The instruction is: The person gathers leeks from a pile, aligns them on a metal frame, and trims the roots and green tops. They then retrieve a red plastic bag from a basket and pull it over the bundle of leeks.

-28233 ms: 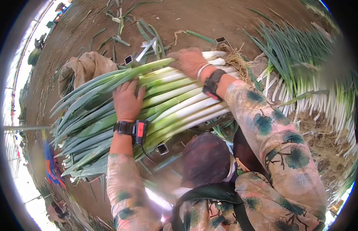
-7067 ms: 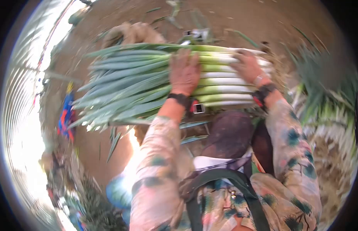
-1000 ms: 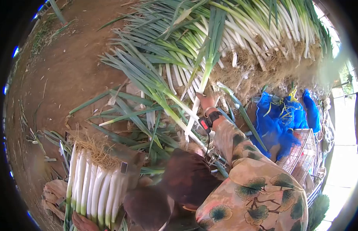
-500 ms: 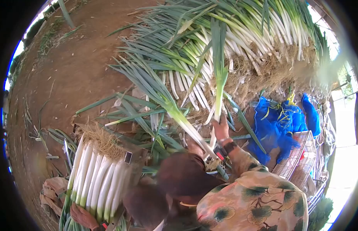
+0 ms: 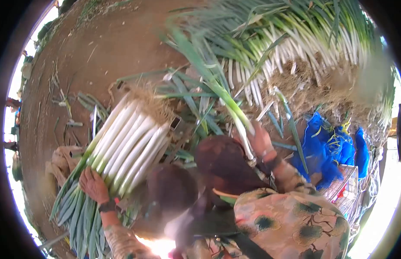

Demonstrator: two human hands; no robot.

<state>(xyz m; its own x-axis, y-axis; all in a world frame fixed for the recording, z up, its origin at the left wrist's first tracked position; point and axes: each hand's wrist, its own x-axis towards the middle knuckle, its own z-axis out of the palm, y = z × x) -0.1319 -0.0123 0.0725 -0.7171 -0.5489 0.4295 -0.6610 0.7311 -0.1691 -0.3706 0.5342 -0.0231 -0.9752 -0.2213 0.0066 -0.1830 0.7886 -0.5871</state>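
Observation:
My left hand (image 5: 93, 185) lies on a row of trimmed leeks (image 5: 130, 138), its fingers spread where the white stems turn green. Their roots (image 5: 151, 103) point away from me and the leaves (image 5: 82, 216) trail toward the lower left. My right hand (image 5: 262, 140) is closed round the white lower stem of a single leek (image 5: 228, 103). That leek slants up to the left, its leaves blurred, and its root end is close to a dark brown rounded shape (image 5: 226, 166) below. Dark bands circle both wrists.
A large heap of leeks (image 5: 312, 39) with shaggy roots covers the upper right. Blue netting (image 5: 328, 142) and a plastic crate (image 5: 345, 185) stand at the right. Loose leaves (image 5: 196, 103) litter the brown ground (image 5: 110, 52), and a crumpled tan cloth (image 5: 62, 164) lies left.
The view has shifted, so the leek row now appears higher and farther right. The upright leek leaves above my right hand are gone from that place; the leek there now slants left.

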